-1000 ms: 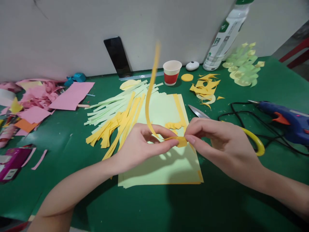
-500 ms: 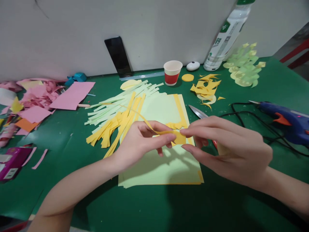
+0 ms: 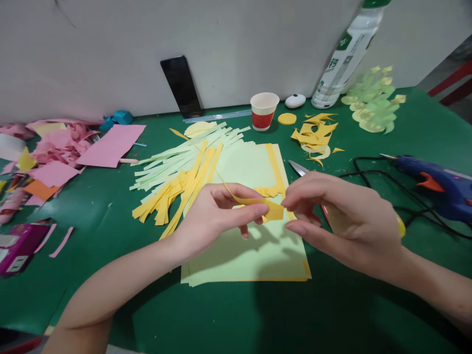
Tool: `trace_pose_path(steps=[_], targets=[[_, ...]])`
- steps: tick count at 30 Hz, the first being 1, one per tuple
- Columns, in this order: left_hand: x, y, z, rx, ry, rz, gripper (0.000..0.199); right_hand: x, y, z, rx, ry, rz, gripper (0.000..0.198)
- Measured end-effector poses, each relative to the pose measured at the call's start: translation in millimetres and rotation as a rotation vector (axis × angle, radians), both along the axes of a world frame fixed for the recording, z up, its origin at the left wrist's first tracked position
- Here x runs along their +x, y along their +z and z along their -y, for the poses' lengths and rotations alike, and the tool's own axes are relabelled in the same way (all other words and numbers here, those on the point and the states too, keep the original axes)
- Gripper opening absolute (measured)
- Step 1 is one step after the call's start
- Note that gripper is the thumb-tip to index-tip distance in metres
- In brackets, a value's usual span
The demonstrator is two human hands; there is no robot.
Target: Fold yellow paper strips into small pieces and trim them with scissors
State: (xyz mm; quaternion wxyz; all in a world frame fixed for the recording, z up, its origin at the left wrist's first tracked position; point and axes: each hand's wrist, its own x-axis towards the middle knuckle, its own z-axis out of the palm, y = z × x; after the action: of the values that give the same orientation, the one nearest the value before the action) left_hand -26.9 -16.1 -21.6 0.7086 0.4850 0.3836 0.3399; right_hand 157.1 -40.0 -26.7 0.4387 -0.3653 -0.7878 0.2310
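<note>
- The left hand [image 3: 216,214] reached in from the lower left, its forearm slanting up across the green tabletop [image 3: 177,314], wrist nearly straight and back of the hand toward the camera.
- Its grip was pinched on a narrow yellow paper strip [image 3: 275,211], thumb laid along the near side and curled fingers behind.
- The strip was held above the stack of pale green paper sheets [image 3: 247,263], between the two hands; its folded, flat-sided end stuck out past the left thumb, and its thin tail rose away to the left.
- The right hand [image 3: 342,221] came from the lower right, knuckles arched, fingers bent toward the strip's folded end.
- Its grip was parted, with a gap between thumb and forefinger; whether the forefinger touched the paper could not be told.
- Beyond the right hand, the silver blade of a pair of scissors [image 3: 297,168] pointed up and left.
</note>
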Motion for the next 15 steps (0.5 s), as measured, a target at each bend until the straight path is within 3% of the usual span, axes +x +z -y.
trace_pose_path(steps=[5, 11, 15], targets=[[-1.0, -4.1, 0.1, 0.047, -0.031, -0.061, 0.005, -2.0, -0.7, -0.6, -0.1, 0.078, 0.08, 0.019], [0.7, -6.7, -1.3, 0.174, -0.048, -0.202, 0.01, -6.1, 0.1, -1.6, -0.525, 0.12, -0.081, 0.027], [2.3, -6.9, -0.3, 0.405, 0.042, -0.273, 0.009, -7.2, -2.0, -3.3, -0.798, 0.128, -0.24, 0.026]])
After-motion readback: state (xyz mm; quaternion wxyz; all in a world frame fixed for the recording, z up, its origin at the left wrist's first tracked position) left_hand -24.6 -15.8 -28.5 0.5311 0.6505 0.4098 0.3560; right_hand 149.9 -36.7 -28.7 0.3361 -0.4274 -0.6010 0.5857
